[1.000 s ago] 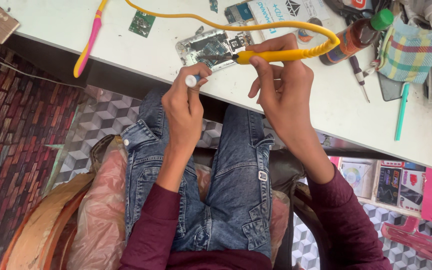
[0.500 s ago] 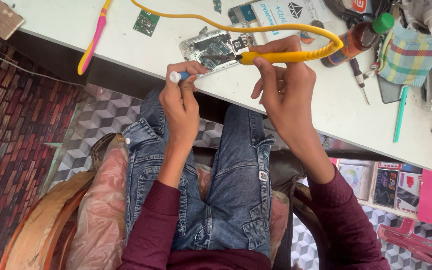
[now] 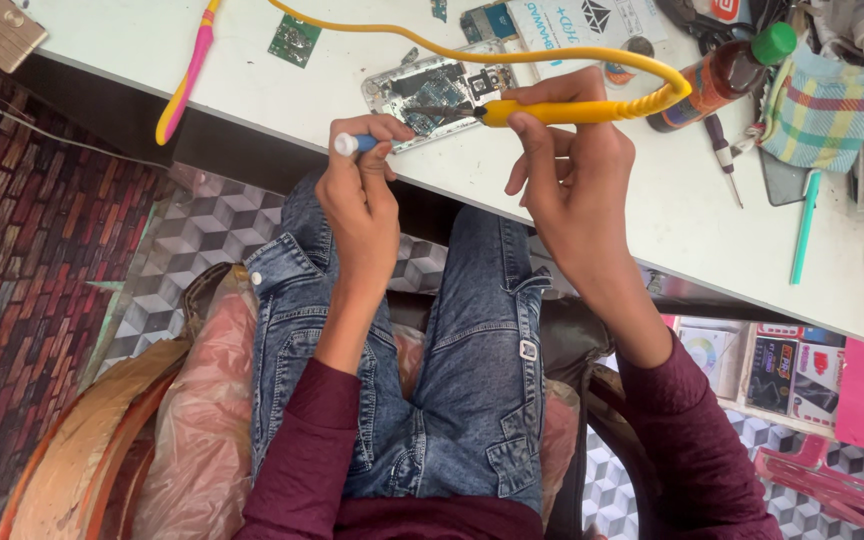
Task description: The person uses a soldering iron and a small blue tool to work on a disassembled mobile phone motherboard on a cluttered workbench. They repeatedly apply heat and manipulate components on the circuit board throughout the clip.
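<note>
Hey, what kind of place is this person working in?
Probably a small phone or electronics repair bench. The right hand holds a yellow soldering iron over an opened phone; a loose circuit board and screwdriver lie on the white table.

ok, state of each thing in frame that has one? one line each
left hand: closed around a small blue and white pen-shaped tool, at the table edge
right hand: gripping the yellow soldering iron, tip over the board
opened phone with bare circuit board: back off, flat on the white table
brown bottle with green cap: capped, lying tilted
small green circuit board: loose, flat
</note>
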